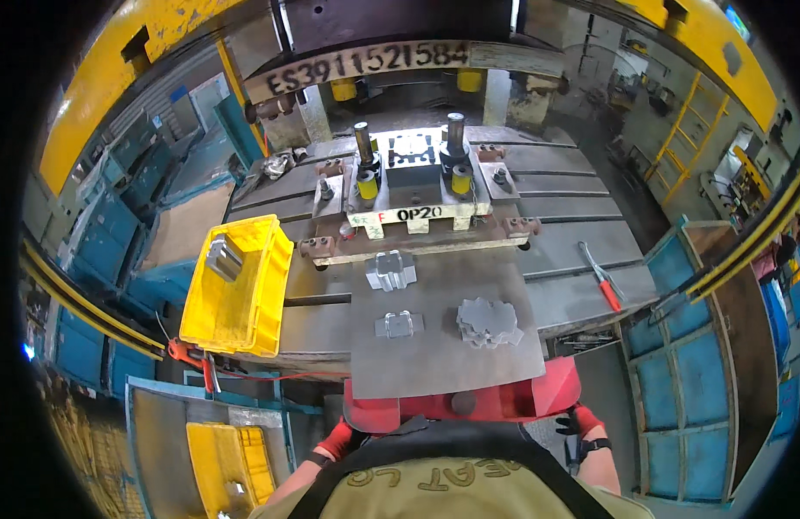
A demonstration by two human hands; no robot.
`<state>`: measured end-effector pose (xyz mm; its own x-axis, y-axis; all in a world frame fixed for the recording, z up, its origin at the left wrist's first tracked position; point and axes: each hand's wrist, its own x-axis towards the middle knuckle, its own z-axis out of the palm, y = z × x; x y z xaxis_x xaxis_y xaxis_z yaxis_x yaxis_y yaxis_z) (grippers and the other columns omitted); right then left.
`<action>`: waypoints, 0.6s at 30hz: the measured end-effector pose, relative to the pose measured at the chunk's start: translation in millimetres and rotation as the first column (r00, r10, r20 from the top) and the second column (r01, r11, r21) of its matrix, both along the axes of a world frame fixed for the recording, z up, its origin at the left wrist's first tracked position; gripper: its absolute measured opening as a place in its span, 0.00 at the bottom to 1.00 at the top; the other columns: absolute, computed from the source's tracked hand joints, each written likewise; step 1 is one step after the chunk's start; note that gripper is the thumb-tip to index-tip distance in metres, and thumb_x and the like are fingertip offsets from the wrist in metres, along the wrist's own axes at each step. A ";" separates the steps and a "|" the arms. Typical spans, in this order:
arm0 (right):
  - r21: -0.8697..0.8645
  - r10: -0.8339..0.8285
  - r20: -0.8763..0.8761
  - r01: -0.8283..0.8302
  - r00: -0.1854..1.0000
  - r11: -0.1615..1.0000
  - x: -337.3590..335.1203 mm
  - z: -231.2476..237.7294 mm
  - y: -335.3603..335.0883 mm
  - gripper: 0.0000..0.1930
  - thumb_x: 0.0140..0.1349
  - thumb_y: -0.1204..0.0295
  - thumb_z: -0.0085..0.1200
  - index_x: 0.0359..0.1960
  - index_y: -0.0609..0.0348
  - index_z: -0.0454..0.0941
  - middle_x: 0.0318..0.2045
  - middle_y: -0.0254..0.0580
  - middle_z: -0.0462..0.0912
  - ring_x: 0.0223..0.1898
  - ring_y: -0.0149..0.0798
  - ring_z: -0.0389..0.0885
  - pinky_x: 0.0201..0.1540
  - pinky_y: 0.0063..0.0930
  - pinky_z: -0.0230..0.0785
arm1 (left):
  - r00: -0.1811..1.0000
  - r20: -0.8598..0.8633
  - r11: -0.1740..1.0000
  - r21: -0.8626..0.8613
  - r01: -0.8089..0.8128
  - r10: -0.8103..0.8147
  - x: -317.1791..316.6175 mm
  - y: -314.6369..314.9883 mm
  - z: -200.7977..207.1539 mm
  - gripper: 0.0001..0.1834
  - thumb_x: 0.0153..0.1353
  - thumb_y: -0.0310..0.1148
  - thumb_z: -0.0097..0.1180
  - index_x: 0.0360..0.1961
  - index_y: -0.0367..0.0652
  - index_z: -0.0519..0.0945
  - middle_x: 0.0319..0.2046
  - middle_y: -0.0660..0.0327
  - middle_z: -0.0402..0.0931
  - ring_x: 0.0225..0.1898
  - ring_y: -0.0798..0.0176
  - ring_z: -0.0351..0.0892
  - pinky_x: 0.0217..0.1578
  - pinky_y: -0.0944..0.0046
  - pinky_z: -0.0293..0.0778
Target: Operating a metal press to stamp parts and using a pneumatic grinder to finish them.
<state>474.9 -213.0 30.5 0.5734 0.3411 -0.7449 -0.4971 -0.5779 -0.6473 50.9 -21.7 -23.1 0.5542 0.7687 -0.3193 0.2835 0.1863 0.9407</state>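
Note:
My left hand (337, 439), in a red and dark glove, is at the left end of a red console (378, 415) with a dark round knob; its fingers are hidden. At the console's right end is my right hand (580, 422), its dark gloved fingers apart and nothing visible in them. Beyond the console, a grey metal plate (443, 372) carries a pile of flat metal blanks (488, 322) on the right. A single bent metal part (399, 324) lies left of them, with a stack of bent parts (390, 271) behind it.
A press die (413, 182) with upright posts stands on the slotted bed ahead. At left, a yellow bin (244, 320) holds bent parts (224, 259). Tongs with red grips (603, 281) lie at right. Blue-framed carts (677, 381) flank me; another yellow bin (211, 467) sits lower left.

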 end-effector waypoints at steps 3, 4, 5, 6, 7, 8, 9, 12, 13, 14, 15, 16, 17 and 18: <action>0.310 0.071 0.156 -0.117 0.985 0.944 0.0 -74.5 -3.0 0.20 0.52 0.59 0.47 0.46 0.51 0.64 0.35 0.30 0.73 0.31 0.33 0.72 0.32 0.25 0.66 | 1.000 0.010 1.000 0.010 0.024 -0.024 0.9 6.8 -4.1 0.18 0.50 0.37 0.50 0.40 0.39 0.71 0.35 0.56 0.72 0.38 0.61 0.69 0.41 0.66 0.64; 0.373 0.065 0.207 -0.141 0.976 0.917 -6.8 -78.0 0.5 0.21 0.51 0.60 0.47 0.47 0.50 0.63 0.35 0.31 0.73 0.32 0.34 0.72 0.32 0.25 0.66 | 1.000 0.008 1.000 0.013 0.025 -0.026 -0.6 8.6 -5.2 0.18 0.50 0.37 0.50 0.40 0.39 0.71 0.35 0.56 0.72 0.38 0.62 0.69 0.41 0.66 0.64; 0.343 0.016 0.188 -0.081 0.982 0.936 -8.0 -78.7 4.8 0.21 0.51 0.61 0.47 0.47 0.51 0.63 0.35 0.32 0.73 0.32 0.34 0.73 0.32 0.26 0.66 | 1.000 0.006 0.999 0.015 0.028 -0.028 -2.9 10.8 -5.3 0.18 0.50 0.37 0.50 0.40 0.39 0.71 0.35 0.56 0.72 0.38 0.62 0.69 0.41 0.66 0.64; 0.334 -0.036 0.176 -0.025 0.984 0.942 -14.3 -65.6 14.3 0.20 0.50 0.60 0.48 0.45 0.51 0.64 0.34 0.33 0.73 0.30 0.35 0.73 0.29 0.27 0.66 | 1.000 0.006 1.000 0.016 0.026 -0.026 -5.4 10.5 -6.6 0.18 0.50 0.37 0.50 0.40 0.39 0.71 0.35 0.56 0.72 0.38 0.62 0.69 0.41 0.66 0.64; 0.323 -0.098 0.169 0.039 0.981 0.946 -19.7 -51.1 20.5 0.20 0.49 0.60 0.50 0.44 0.52 0.65 0.32 0.35 0.74 0.28 0.36 0.73 0.27 0.28 0.66 | 0.999 0.011 0.999 0.016 0.033 -0.033 -5.3 10.4 -7.5 0.18 0.50 0.37 0.50 0.40 0.39 0.71 0.35 0.56 0.72 0.38 0.62 0.69 0.41 0.66 0.64; 0.335 -0.168 0.165 0.105 0.972 0.937 -23.4 -45.2 22.5 0.20 0.47 0.59 0.51 0.40 0.53 0.67 0.29 0.37 0.75 0.24 0.36 0.74 0.22 0.29 0.66 | 0.999 0.014 0.999 0.015 0.041 -0.041 -4.3 11.9 -8.7 0.18 0.50 0.38 0.50 0.40 0.39 0.71 0.35 0.56 0.72 0.38 0.62 0.69 0.41 0.66 0.64; 0.328 -0.208 0.156 0.148 0.966 0.933 -24.3 -44.3 22.5 0.20 0.46 0.59 0.52 0.39 0.53 0.67 0.28 0.38 0.75 0.22 0.37 0.74 0.19 0.29 0.66 | 0.999 0.017 0.999 0.016 0.048 -0.048 -3.8 12.8 -8.8 0.18 0.50 0.38 0.50 0.39 0.39 0.71 0.35 0.56 0.72 0.38 0.62 0.69 0.41 0.66 0.64; 0.262 -0.258 0.133 0.217 0.957 0.940 -21.1 -44.2 21.9 0.19 0.45 0.58 0.53 0.37 0.51 0.68 0.25 0.39 0.75 0.18 0.37 0.73 0.15 0.30 0.64 | 0.998 0.030 0.998 0.021 0.061 -0.061 -1.6 14.1 -10.5 0.17 0.50 0.38 0.50 0.39 0.38 0.71 0.35 0.55 0.72 0.37 0.62 0.69 0.40 0.66 0.64; 0.224 -0.255 0.128 0.223 0.958 0.949 -21.6 -42.1 23.3 0.19 0.45 0.58 0.52 0.37 0.51 0.68 0.24 0.39 0.75 0.18 0.37 0.73 0.14 0.30 0.64 | 0.997 0.031 0.998 0.022 0.063 -0.064 -1.2 15.2 -10.4 0.17 0.50 0.38 0.49 0.39 0.38 0.71 0.35 0.55 0.72 0.37 0.62 0.69 0.40 0.66 0.64; 0.185 -0.251 0.120 0.226 0.961 0.956 -23.0 -40.7 25.3 0.18 0.45 0.58 0.52 0.37 0.50 0.68 0.24 0.39 0.75 0.17 0.37 0.73 0.13 0.30 0.63 | 0.998 0.032 0.998 0.023 0.062 -0.062 -2.2 16.7 -10.4 0.17 0.50 0.38 0.49 0.39 0.38 0.71 0.34 0.55 0.72 0.37 0.62 0.69 0.40 0.66 0.64; 0.168 -0.244 0.095 0.226 0.965 0.960 -20.2 -44.8 24.9 0.19 0.45 0.58 0.53 0.37 0.50 0.68 0.23 0.38 0.75 0.18 0.37 0.73 0.13 0.30 0.63 | 0.997 0.037 0.998 0.025 0.064 -0.065 -1.1 17.6 -10.4 0.17 0.50 0.38 0.49 0.39 0.38 0.71 0.34 0.55 0.72 0.37 0.62 0.69 0.40 0.66 0.64; 0.151 -0.237 0.070 0.225 0.969 0.963 -17.2 -49.8 24.4 0.19 0.45 0.58 0.53 0.37 0.51 0.68 0.22 0.38 0.75 0.18 0.37 0.73 0.13 0.30 0.63 | 0.997 0.041 0.998 0.027 0.064 -0.065 0.4 19.5 -10.8 0.17 0.50 0.38 0.49 0.39 0.38 0.71 0.34 0.55 0.72 0.37 0.62 0.69 0.40 0.66 0.64; 0.160 -0.225 0.090 0.208 0.970 0.965 -14.6 -54.7 24.3 0.18 0.44 0.58 0.53 0.36 0.51 0.68 0.22 0.38 0.75 0.18 0.36 0.73 0.14 0.30 0.64 | 0.997 0.044 0.997 0.030 0.064 -0.065 2.0 21.1 -10.6 0.17 0.50 0.38 0.49 0.39 0.38 0.71 0.34 0.55 0.72 0.37 0.62 0.69 0.40 0.66 0.64; 0.170 -0.211 0.110 0.191 0.971 0.967 -11.4 -60.8 24.9 0.18 0.44 0.59 0.54 0.36 0.52 0.69 0.22 0.38 0.75 0.19 0.36 0.74 0.15 0.30 0.64 | 0.997 0.050 0.998 0.032 0.061 -0.063 4.9 24.0 -10.7 0.17 0.50 0.38 0.49 0.39 0.38 0.71 0.34 0.55 0.72 0.37 0.62 0.69 0.40 0.66 0.64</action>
